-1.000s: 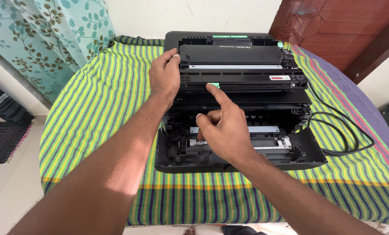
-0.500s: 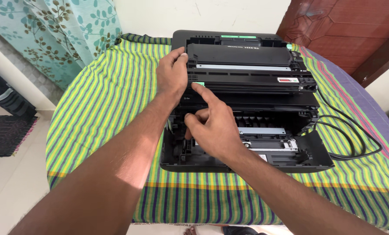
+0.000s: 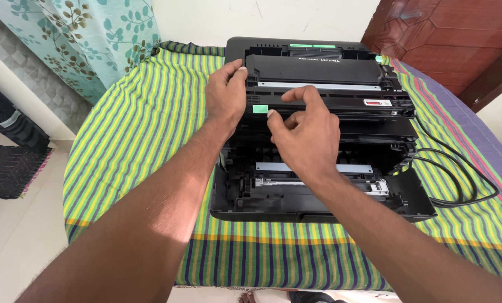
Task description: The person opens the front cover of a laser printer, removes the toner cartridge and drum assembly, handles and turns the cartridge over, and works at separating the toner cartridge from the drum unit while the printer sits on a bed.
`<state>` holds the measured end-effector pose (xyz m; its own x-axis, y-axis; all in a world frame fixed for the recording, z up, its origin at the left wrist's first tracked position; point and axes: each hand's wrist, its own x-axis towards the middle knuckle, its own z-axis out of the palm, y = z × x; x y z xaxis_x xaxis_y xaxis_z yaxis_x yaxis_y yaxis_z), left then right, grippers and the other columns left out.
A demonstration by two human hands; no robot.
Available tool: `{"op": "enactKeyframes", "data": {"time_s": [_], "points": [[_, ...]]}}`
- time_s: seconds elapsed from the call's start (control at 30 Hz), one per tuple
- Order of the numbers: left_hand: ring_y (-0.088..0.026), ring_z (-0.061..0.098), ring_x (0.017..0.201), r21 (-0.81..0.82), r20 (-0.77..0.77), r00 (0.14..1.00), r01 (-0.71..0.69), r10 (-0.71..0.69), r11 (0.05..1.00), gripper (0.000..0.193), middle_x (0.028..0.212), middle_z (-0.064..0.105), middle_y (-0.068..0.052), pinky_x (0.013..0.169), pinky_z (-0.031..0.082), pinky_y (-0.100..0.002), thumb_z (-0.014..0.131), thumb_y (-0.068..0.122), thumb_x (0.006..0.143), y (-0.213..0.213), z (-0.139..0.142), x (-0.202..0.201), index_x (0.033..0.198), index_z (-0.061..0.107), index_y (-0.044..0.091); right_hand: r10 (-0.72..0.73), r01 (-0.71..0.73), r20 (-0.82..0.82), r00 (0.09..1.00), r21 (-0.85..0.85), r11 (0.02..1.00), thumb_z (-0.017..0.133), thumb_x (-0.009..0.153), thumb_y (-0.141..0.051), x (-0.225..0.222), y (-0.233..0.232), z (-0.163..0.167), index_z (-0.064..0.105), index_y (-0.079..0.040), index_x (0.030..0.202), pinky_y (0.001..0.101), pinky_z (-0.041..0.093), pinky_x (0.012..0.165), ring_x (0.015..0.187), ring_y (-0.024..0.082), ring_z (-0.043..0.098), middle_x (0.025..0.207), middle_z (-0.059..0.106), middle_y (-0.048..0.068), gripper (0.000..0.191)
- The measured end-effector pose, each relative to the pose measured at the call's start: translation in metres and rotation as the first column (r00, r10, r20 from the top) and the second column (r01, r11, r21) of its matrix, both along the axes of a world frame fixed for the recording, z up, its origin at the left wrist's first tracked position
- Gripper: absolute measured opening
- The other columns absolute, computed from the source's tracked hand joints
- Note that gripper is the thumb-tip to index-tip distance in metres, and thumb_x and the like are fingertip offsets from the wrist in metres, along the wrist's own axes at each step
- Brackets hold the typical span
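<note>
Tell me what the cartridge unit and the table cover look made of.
Cartridge unit: black moulded plastic by the look, matte with a dull sheen, and a small green tab at its edge. Table cover: woven striped cloth, soft and draping at the edge.

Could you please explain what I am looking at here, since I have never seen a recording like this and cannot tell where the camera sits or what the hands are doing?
The picture comes from a camera worn on a person's head, looking down, so the two bare arms reaching in from the bottom edge are that person's own. In front of them stands a black printer with its front flap folded down, so you can see inside. It sits on a table covered by a striped cloth in green, yellow and purple. A long black cartridge unit lies across the open printer. The left hand grips the cartridge's left end. The right hand rests at its front edge, fingertips beside a small green tab. A black cable loops on the cloth to the right. Behind are a leaf-patterned curtain and a wooden door.
</note>
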<state>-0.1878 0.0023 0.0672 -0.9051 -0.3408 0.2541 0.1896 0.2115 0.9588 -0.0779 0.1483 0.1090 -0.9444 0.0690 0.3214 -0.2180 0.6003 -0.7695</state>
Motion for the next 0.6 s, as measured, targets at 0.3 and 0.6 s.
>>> {"op": "enactKeyframes", "data": {"time_s": [0.3, 0.6], "points": [[-0.018, 0.075, 0.103, 0.087, -0.034, 0.993, 0.119, -0.116, 0.989, 0.049, 0.114, 0.078, -0.014, 0.090, 0.057, -0.029, 0.070, 0.017, 0.085, -0.002, 0.009, 0.010, 0.130, 0.065, -0.003, -0.026, 0.024, 0.020, 0.999, 0.071, 0.997, 0.073, 0.085, -0.025, -0.013, -0.005, 0.001, 0.063, -0.010, 0.107, 0.0298, 0.054, 0.060, 0.048, 0.012, 0.070, 0.052, 0.070, 0.001, 0.028], [-0.018, 0.071, 0.112, 0.058, -0.039, 0.992, 0.125, -0.123, 0.990, 0.050, 0.124, 0.074, -0.014, 0.097, 0.054, -0.029, 0.067, 0.018, 0.088, -0.002, 0.008, 0.010, 0.134, 0.063, -0.001, -0.072, 0.069, 0.045, 0.996, 0.055, 0.996, 0.072, 0.082, -0.021, -0.013, -0.003, 0.004, 0.063, -0.010, 0.097, 0.0295, 0.054, 0.059, 0.049, 0.013, 0.070, 0.054, 0.069, 0.002, 0.020]]}}
